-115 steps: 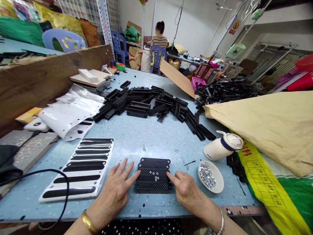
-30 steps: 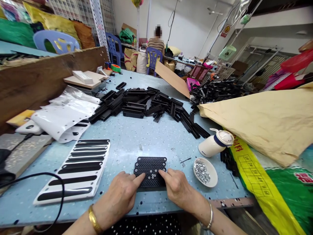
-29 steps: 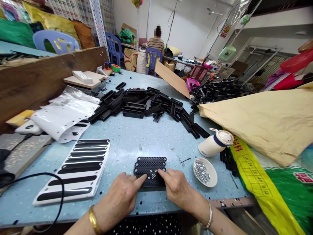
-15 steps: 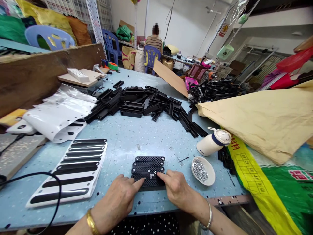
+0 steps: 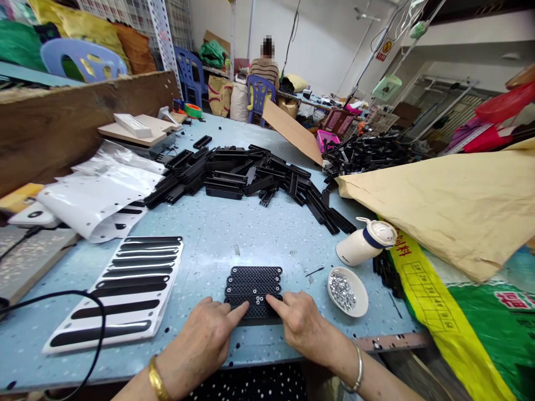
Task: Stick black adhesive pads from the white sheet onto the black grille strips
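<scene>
Several black plastic strips (image 5: 253, 278) with a lattice surface lie side by side in front of me, small metal nuts seated at the ends of some. A few loose nuts (image 5: 258, 299) rest on the nearer strips. My left hand (image 5: 211, 328) touches the strips with its stretched index fingertip, left of those nuts; its other fingers are curled. From the right, my right hand (image 5: 301, 320) lays its index fingertip on the strips beside the nuts, its other fingers bent under. Anything beneath the fingertips is hidden. Neither hand visibly grips anything.
A white bowl of nuts (image 5: 348, 292) and a cream bottle (image 5: 363, 243) stand at right. Black adhesive strips on a white sheet (image 5: 121, 289) lie at left, near a black cable (image 5: 98, 334). Beyond is a heap of black strips (image 5: 234, 170). A person (image 5: 264, 67) sits far back.
My right index fingertip has shifted slightly left, and the nut beside it is now out of sight. A nut at my left fingertip is also hidden now.
</scene>
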### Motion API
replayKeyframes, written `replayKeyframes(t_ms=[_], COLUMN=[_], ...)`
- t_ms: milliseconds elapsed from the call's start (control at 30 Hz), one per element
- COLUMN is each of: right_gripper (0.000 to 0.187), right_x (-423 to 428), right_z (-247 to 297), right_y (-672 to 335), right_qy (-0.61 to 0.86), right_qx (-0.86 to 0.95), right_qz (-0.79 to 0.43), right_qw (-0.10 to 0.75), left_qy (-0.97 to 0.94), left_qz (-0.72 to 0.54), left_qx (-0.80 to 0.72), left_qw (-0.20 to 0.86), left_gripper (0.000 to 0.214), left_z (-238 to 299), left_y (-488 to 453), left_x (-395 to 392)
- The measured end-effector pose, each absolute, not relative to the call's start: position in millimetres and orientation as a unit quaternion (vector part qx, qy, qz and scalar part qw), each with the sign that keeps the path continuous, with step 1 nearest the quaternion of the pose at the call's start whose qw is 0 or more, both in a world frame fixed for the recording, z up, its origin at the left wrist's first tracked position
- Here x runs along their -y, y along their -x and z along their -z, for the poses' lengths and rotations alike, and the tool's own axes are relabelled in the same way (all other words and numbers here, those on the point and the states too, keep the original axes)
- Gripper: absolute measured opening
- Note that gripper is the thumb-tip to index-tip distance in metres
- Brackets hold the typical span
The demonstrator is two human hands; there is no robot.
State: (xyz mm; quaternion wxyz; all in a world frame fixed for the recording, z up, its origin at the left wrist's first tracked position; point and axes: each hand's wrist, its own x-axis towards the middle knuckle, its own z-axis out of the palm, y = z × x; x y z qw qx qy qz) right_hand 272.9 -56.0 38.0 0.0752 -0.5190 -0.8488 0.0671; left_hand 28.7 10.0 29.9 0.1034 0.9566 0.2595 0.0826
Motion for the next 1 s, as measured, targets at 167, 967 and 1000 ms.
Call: replayKeyframes(t_ms=[167, 967, 1000], right_gripper=[0.065, 0.061, 0.062], right_x=[58.9, 69.3, 69.2], right_z=[-38.4, -48.2, -47.6], right_y=[-276.1, -286.7, -286.7], right_qy=[0.517, 0.542, 0.541], right_qx=[0.853, 0.839, 0.84], right_qz=[-0.058, -0.039, -0.044], right_qw=[0.046, 0.004, 0.008], left_qy=[-0.953, -0.959, -0.958], left_qz=[-0.1, -0.081, -0.088], left_qx=[-0.262, -0.263, -0.263], left_qw=[0.114, 0.065, 0.069], left_gripper=[0.057, 0.064, 0.064], left_z=[-28.7, -26.3, -26.0], left_y=[-22.2, -23.8, -23.3], left_x=[-13.6, -12.6, -12.2])
